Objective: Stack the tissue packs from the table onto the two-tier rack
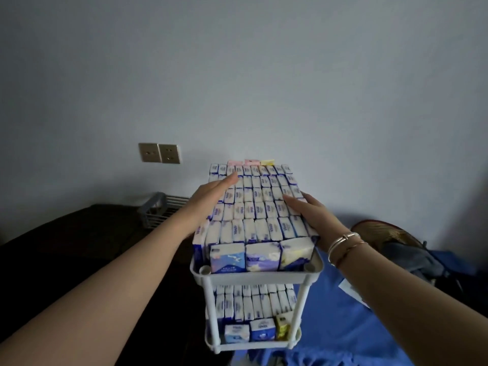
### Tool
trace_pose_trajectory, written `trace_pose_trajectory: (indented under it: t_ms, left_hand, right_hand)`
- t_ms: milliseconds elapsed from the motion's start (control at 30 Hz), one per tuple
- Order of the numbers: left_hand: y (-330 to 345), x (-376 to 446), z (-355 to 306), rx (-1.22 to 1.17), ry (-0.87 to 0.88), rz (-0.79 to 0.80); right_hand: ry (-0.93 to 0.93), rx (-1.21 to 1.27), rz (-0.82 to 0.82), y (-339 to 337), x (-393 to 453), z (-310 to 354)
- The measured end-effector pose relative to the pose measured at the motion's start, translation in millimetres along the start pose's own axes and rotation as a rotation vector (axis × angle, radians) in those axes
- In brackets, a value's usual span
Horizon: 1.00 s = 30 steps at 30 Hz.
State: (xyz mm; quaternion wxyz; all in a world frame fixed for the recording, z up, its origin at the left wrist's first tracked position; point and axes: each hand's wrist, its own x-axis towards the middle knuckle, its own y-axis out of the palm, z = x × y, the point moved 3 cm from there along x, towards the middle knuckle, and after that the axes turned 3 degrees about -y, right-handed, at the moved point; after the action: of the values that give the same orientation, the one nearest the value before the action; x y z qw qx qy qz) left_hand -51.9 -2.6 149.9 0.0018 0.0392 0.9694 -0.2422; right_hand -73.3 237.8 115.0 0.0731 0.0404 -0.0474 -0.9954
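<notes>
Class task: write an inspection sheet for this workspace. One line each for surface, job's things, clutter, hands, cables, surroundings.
Surface: dark table, left of rack.
Job's things: white two-tier rack; tissue packs fill both tiers.
Clutter: white basket on table; blue cloth and woven hat at right.
Hands: left hand and right hand flat against top-tier packs, no grip.
Cables: nothing seen.
Surroundings: plain wall, two sockets.

I saw the white plastic two-tier rack [257, 277] packed tight with blue-and-white tissue packs [260, 210]; no gap showed on its top tier. My left hand [211, 192] and right hand [314, 215] flanked that tier, blocking both sides. Above the rack the air was free. Between its tiers only a thin slot remained.
</notes>
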Motion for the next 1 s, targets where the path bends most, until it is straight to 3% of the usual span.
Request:
trace_pose_trajectory:
  t_ms: [267,467,1000]
  left_hand:
    - [116.2,106.8,-18.5,-0.079,0.068,0.058]
    - [181.5,144.8,8.8,0.161,0.084,-0.005]
    - [184.7,142.0,7.5,0.29,0.088,-0.004]
  right_hand:
    - [0.052,0.038,-0.184,-118.0,71.5,-34.0]
    - [0.031,-0.248,-0.157,-167.7,98.9,-44.0]
    - [0.108,-0.206,-0.083,-172.4,95.7,-48.3]
